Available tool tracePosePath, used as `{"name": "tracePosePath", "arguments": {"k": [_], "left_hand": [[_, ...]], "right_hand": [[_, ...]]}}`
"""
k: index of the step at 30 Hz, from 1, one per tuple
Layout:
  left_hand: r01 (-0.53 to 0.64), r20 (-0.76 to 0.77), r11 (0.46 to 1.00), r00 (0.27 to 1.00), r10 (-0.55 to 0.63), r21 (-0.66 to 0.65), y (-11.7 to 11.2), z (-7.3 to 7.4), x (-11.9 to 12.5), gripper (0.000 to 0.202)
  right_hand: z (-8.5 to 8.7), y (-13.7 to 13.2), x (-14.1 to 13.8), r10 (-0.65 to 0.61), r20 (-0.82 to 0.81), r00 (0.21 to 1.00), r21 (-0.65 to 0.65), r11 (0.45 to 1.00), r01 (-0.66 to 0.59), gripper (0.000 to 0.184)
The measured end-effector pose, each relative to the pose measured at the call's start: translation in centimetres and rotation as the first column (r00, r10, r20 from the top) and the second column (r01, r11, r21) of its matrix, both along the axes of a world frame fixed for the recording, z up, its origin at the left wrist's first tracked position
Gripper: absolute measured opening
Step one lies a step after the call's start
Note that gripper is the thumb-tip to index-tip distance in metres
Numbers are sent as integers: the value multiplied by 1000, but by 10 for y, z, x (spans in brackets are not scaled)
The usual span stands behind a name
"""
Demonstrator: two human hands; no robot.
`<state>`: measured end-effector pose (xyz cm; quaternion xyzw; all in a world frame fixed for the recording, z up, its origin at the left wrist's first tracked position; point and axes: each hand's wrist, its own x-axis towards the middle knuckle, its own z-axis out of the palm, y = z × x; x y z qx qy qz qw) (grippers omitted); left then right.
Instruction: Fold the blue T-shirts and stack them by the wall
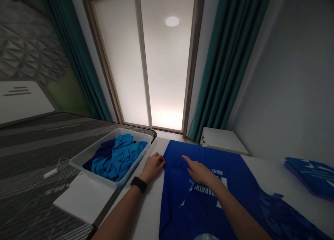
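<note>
A dark blue shirt (193,201) with white lettering, including "MARATHON", lies spread on the white table (271,173). At the shirt's left edge, my left hand (154,164), with a black watch on the wrist, has its fingers curled in and closed on the fabric. My right hand (199,172) rests over the shirt's upper middle, index finger stretched out and thumb apart, holding nothing. Part of the print is hidden beneath my right forearm.
To the left, a clear plastic bin (86,154) holds crumpled blue clothes (117,158). A stack of folded blue garments (313,175) sits at the far right. Beyond the table stand a white cabinet (221,139) and a frosted sliding door (167,76). A white power strip (50,173) lies left of the bin.
</note>
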<state>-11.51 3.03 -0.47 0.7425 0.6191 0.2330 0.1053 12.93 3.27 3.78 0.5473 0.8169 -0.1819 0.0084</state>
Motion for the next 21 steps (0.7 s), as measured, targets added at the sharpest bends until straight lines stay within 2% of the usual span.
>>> {"name": "tracePosePath", "arguments": {"k": [4, 12, 21], "left_hand": [[-7, -6, 1000, 1000, 7, 6, 0, -1, 0, 14], [7, 13, 1000, 1000, -8, 26, 2, -5, -1, 10], [-8, -57, 996, 998, 13, 83, -13, 7, 8, 24]], "right_hand": [[-4, 1, 0, -13, 70, 997, -15, 1000, 14, 66], [-11, 1, -1, -16, 74, 997, 37, 999, 14, 65], [-10, 4, 4, 33, 37, 999, -17, 999, -32, 62]]}}
